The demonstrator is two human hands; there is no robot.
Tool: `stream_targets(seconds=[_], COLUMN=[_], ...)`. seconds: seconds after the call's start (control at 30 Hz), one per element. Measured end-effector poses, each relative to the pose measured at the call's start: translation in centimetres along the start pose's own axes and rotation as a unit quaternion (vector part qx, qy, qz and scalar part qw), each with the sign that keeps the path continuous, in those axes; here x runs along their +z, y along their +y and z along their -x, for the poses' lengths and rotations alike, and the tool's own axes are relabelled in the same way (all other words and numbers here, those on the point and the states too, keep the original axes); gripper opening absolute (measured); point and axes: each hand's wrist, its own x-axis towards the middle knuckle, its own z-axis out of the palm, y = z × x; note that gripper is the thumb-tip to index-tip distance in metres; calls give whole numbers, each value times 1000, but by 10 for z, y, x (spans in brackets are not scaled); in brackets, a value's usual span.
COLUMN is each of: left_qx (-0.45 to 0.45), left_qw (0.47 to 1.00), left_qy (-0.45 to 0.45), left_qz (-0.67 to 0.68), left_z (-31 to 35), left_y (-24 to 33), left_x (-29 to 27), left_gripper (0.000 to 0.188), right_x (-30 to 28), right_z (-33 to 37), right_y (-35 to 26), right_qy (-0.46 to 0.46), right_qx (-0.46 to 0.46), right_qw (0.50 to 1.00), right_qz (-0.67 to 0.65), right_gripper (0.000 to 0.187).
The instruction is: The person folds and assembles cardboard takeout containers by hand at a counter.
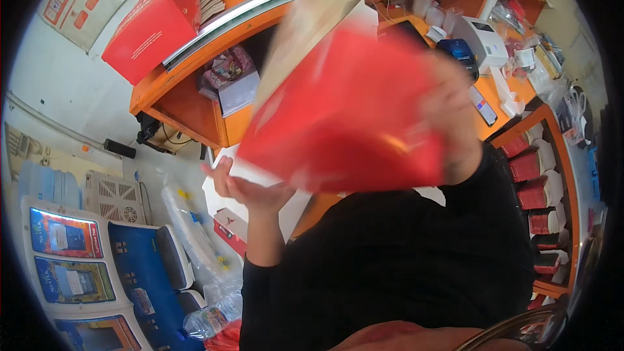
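A red cardboard carton (344, 110), smeared by motion, is raised in front of my chest. A long beige flap or strip (312, 19) runs up from behind it. My right hand (452, 114) grips the carton's right side, its fingers blurred. Just below the carton's lower left corner is my left hand (250, 192), palm turned up and fingers stretched apart, holding nothing. Whether it touches the carton is hard to make out. Beneath that hand lie white card pieces (218, 185), partly hidden.
Another red carton (156, 32) stands on the orange counter (156, 101) at far left. A white printer (481, 42) and a phone (482, 105) are at far right. Red and white folded boxes (530, 166) fill the right shelves. A blue dispenser (140, 266) stands at near left.
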Motion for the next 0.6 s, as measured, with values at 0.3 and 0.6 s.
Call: stream_targets(seconds=[0.3,0.6], left_qx=[53,53], left_qw=[944,933], left_qy=[-227,-208], left_qz=[234,291], left_z=[-21,5], left_y=[64,56], left_x=[105,140], left_gripper=[28,17], right_x=[-58,-58], right_z=[-53,-31], right_y=[-31,91], right_qy=[-96,-149], right_qx=[54,156], right_qw=[885,694], right_qz=[452,686], right_gripper=[26,25])
